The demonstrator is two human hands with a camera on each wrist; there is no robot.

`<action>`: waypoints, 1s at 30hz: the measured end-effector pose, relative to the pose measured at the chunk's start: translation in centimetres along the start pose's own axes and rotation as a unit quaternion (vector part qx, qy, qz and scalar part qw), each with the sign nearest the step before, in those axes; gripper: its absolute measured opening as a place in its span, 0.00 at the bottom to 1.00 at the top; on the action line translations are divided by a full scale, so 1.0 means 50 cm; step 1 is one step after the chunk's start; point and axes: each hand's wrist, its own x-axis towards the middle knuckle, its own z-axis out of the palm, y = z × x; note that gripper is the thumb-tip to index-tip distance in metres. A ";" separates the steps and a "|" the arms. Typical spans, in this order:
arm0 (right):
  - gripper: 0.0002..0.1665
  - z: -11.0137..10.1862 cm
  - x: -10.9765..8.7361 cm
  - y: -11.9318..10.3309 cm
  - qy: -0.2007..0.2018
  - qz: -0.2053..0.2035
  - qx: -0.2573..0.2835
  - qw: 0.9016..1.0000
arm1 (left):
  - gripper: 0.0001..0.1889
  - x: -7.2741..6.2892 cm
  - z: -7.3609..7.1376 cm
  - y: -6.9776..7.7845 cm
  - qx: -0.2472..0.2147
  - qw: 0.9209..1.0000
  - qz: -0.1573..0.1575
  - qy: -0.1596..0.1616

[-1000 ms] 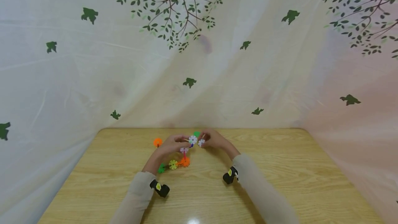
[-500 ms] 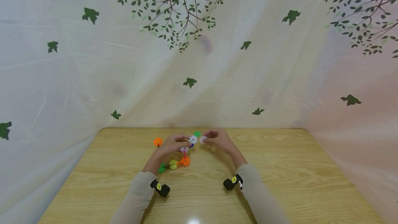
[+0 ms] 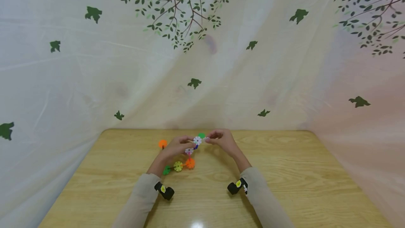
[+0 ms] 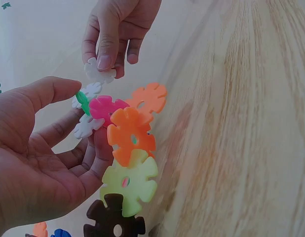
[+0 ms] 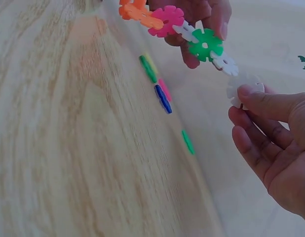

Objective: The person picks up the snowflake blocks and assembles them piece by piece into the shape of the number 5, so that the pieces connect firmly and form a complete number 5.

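My left hand (image 3: pixel 178 147) holds a chain of slotted, flower-shaped plastic discs. In the left wrist view its thumb and fingers pinch the chain around a green disc (image 4: pixel 83 102) and its white neighbours. Pink (image 4: pixel 107 109), orange (image 4: pixel 130 140), yellow (image 4: pixel 133 180) and dark brown (image 4: pixel 114 217) discs follow down the chain. My right hand (image 3: pixel 224 141) pinches a translucent white disc (image 5: pixel 234 91) between thumb and fingers. That disc meets or nearly meets the white end disc (image 5: pixel 224 63) of the chain; whether their slots interlock, I cannot tell.
Loose discs lie on the wooden table (image 3: pixel 284 178), among them a blue one (image 5: pixel 163 99) and a green one (image 5: pixel 187 142) near its far edge. Behind the table hangs a pale cloth (image 3: pixel 152 90) printed with leaves.
My right hand has shifted a little right and turned the white disc from face-on to nearly edge-on in the head view. The left hand keeps its hold almost in place.
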 end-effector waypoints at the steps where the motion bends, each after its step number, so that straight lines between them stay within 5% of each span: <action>1: 0.08 0.001 0.001 -0.001 0.002 -0.002 -0.002 1.000 | 0.22 0.001 0.000 0.001 0.001 1.000 0.004 0.000; 12: 0.08 0.016 -0.001 -0.008 0.013 -0.025 -0.023 0.999 | 0.20 0.004 0.004 0.001 0.032 0.998 0.060 0.008; 30: 0.05 0.011 -0.013 -0.031 -0.029 -0.053 -0.018 0.998 | 0.13 0.002 0.019 0.011 -0.021 0.994 0.059 0.085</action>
